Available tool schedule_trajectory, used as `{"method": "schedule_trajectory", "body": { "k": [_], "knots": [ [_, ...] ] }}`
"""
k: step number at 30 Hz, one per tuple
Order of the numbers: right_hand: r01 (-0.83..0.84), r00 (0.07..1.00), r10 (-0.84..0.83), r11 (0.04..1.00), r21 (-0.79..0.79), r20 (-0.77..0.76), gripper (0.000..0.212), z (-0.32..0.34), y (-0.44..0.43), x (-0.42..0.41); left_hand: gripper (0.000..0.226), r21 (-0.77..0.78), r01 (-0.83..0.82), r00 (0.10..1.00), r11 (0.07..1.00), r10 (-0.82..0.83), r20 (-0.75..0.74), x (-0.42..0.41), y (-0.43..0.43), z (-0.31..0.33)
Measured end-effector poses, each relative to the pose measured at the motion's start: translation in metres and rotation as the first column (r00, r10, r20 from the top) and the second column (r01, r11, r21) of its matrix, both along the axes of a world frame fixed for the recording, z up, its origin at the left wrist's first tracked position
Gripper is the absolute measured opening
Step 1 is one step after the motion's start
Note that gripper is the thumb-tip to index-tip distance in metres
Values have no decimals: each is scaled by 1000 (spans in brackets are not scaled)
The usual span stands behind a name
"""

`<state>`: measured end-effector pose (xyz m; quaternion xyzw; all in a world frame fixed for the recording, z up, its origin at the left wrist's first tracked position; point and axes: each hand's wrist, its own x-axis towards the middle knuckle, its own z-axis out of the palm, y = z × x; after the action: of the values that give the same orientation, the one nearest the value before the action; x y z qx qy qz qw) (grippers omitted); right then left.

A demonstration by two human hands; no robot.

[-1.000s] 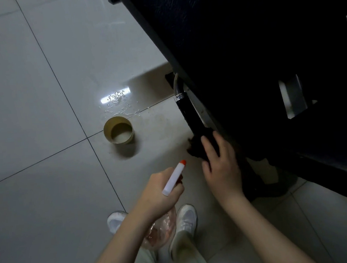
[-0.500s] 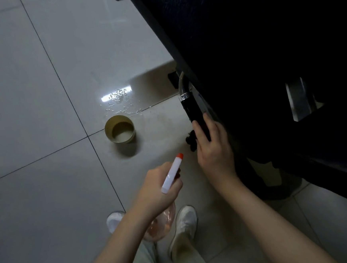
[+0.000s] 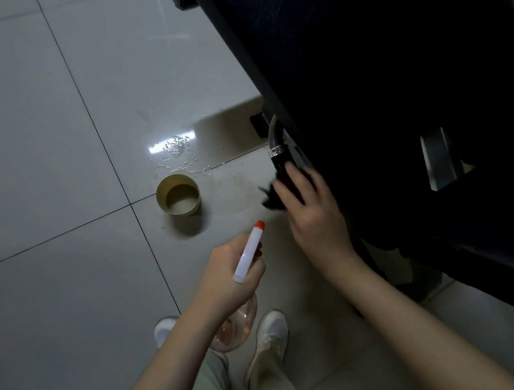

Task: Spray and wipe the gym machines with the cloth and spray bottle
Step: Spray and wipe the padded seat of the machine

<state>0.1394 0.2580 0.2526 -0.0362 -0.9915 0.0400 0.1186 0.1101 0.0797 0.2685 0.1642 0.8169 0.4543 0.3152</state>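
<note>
A large black padded gym machine fills the upper right. Under its edge runs a black handle with a chrome collar. My right hand presses a dark cloth round the lower part of that handle, fingers wrapped over it. My left hand grips the spray bottle, a white head with an orange tip pointing up toward the handle; its clear pinkish body hangs below my palm.
A round brass-coloured cup stands on the grey tiled floor, with water droplets just beyond it. My white shoes are at the bottom. The machine's black base and metal frame lie to the right.
My right hand with the cloth has slid up along the black handle toward the chrome collar. My left hand and the spray bottle have hardly moved.
</note>
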Motion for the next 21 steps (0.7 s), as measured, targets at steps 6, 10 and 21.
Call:
{"method": "schedule_trajectory", "body": {
  "k": [6,10,21],
  "knots": [
    [-187,965,131,950,249,226,45,-8,2,-2,37,-16,11,1000,1000,-11,22,-1,-7,-2],
    [-293,920,238,945,143,311,35,0,-1,41,34,-22,15,1000,1000,-15,14,-4,-16,-1],
    [-230,929,100,910,344,356,37,6,5,-61,39,-34,13,999,999,-12,31,-16,-17,-2]
  ]
}}
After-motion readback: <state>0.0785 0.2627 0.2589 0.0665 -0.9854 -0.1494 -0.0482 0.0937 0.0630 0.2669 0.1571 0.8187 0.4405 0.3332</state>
